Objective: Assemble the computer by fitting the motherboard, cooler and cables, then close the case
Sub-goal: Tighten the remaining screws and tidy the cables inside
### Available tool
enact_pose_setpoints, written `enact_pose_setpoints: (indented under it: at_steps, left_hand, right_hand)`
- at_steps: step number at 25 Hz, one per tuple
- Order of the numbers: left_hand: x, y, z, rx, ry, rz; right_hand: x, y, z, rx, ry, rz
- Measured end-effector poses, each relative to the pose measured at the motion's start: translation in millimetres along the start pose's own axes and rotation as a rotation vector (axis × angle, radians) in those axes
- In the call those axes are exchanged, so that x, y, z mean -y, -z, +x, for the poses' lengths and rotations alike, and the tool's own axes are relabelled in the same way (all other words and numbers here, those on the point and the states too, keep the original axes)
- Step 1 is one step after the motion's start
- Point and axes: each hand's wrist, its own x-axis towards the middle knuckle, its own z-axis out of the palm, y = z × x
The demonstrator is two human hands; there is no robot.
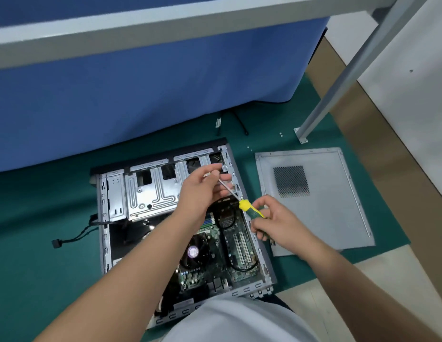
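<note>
Open case [165, 206] lies flat on the green mat [42, 230], near its middle; motherboard [215, 255] seated inside, cooler fan [194, 251] on it. Right hand [276, 223] grips the screwdriver [252, 211] by its yellow-green handle. Left hand [205, 186] pinches the shaft near the tip, over the drive cage. Side panel [326, 213] lies flat by the mat's right edge. Loose cable [74, 239] trails out the case's left side.
</note>
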Motion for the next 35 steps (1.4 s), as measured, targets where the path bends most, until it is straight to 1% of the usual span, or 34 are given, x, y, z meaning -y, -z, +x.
enact_pose_setpoints:
  at_steps: [2, 4, 6, 8, 9, 10, 12, 15, 17, 20, 24, 29, 30, 32, 35]
  left_hand:
    - [-13.8, -13.6, 16.7, 0.093, -0.068, 0.184]
    - [-24.7, -16.6, 35.9, 0.131, -0.195, 0.419]
    - [-30.1, -2.0, 56.0, 0.068, -0.376, 0.727]
    - [-27.0, 25.7, 77.6, -0.073, -0.558, 1.133]
    - [-23.5, 40.3, 85.6, -0.129, -0.576, 1.311]
    - [-19.2, 53.3, 90.6, -0.157, -0.549, 1.444]
    - [-7.9, 72.8, 96.1, -0.153, -0.510, 1.585]
    - [7.7, 84.7, 100.3, -0.182, -0.625, 1.665]
    - [10.7, 84.7, 103.8, -0.229, -0.666, 1.682]
    - [16.0, 86.6, 107.6, -0.271, -0.712, 1.664]
    - [18.0, 88.2, 110.7, -0.280, -0.756, 1.644]
    - [20.0, 89.2, 111.9, -0.291, -0.767, 1.639]
    - [19.6, 88.9, 112.2, -0.287, -0.762, 1.641]
    - [17.2, 87.5, 112.1, -0.275, -0.735, 1.650]
    - [10.1, 82.4, 105.1, -0.225, -0.688, 1.621]
  right_hand:
    - [4.2, -2.4, 18.1, -0.004, -0.010, -0.052]
    - [7.1, 2.3, 37.3, -0.029, -0.019, -0.075]
    - [6.1, 16.9, 56.9, -0.101, -0.012, -0.073]
    - [3.1, 39.5, 82.1, -0.213, -0.026, 0.008]
    - [1.1, 51.1, 97.6, -0.272, -0.044, 0.037]
    - [-1.1, 61.4, 114.6, -0.328, -0.062, 0.029]
    - [-5.4, 74.8, 151.4, -0.423, -0.091, -0.062]
    - [-9.6, 80.3, 203.6, -0.504, -0.092, -0.155]
    - [-11.3, 79.9, 232.9, -0.552, -0.068, -0.190]
    - [-18.0, 75.6, 269.3, -0.630, -0.077, -0.309]
    - [-31.4, 64.4, 293.0, -0.666, -0.071, -0.338]
    - [-34.0, 59.1, 297.7, -0.704, -0.086, -0.380]
    - [-32.4, 59.0, 293.2, -0.703, -0.081, -0.365]
    - [-26.2, 54.9, 273.8, -0.684, -0.033, -0.253]
    - [-8.8, 40.5, 220.3, -0.595, 0.030, 0.045]
